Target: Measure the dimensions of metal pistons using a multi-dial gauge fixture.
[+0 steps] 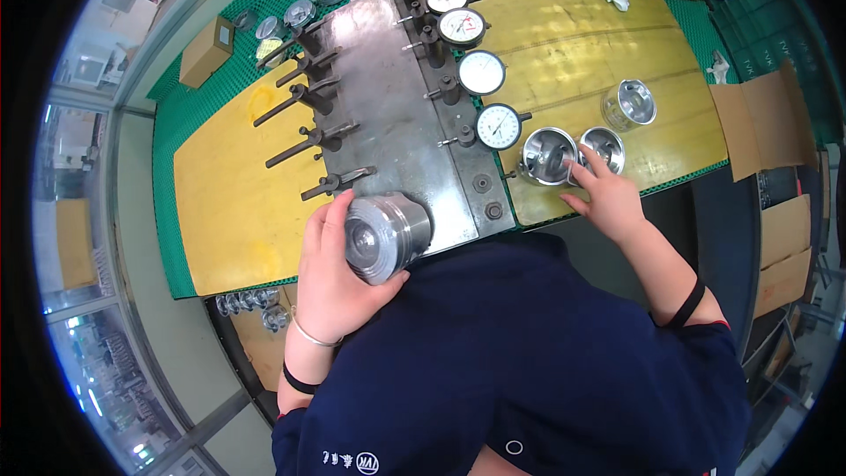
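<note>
My left hand (328,269) is wrapped round a metal piston (374,236), which lies tipped on its side with its crown facing left. It rests at the near end of a steel gauge plate (388,115). My right hand (610,201) reaches over two hollow-side-up pistons, its fingers apart. A fingertip lies over the rim of the left piston (545,157), another by the right piston (608,143). A third piston (630,106) stands farther back on the yellow board (679,53). Firm contact of my right fingers cannot be made out.
Several dial gauges (482,72) line the plate's right side, with clamp-like posts (310,99) along its left. More round metal parts (300,13) sit at the back left near a small cardboard box (208,53). An open carton (765,119) stands right of the bench; several pistons (247,301) lie below its left edge.
</note>
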Available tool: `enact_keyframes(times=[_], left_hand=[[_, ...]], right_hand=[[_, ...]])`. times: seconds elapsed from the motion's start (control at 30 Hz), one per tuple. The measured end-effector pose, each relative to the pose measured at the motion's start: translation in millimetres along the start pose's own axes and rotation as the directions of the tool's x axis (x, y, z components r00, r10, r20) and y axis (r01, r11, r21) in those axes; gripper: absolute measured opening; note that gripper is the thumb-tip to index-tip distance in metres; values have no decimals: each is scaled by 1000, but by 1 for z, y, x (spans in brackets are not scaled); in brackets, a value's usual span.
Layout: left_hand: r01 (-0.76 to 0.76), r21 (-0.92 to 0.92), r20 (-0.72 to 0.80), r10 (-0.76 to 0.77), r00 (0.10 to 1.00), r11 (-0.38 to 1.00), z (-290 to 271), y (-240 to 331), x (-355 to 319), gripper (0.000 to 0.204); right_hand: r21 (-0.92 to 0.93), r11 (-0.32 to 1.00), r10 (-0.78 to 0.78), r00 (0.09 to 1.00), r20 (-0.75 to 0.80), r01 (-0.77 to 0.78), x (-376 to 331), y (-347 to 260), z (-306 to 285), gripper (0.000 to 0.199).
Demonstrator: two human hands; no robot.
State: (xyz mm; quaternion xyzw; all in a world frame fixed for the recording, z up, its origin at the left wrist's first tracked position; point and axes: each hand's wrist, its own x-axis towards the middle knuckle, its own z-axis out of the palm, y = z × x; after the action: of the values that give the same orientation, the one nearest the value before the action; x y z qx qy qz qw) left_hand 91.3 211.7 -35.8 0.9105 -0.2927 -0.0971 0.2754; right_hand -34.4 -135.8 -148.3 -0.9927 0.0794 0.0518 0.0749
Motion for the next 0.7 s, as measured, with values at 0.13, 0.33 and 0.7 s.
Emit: enact_keyframes(times=[0.13,0.33,0.7], left_hand=[[-20,112,-11,21,1000,993,11,9,9,95],[-31,141,-34,36,999,990,25,20,27,94],[-26,181,-138,52,989,983,38,21,53,94]], right_hand=[[-10,999,30,997,-64,-30,4,4,24,51],[-43,997,52,991,-122,-57,8,7,30,55],[-9,973,224,946,-236,-233,42,13,36,51]])
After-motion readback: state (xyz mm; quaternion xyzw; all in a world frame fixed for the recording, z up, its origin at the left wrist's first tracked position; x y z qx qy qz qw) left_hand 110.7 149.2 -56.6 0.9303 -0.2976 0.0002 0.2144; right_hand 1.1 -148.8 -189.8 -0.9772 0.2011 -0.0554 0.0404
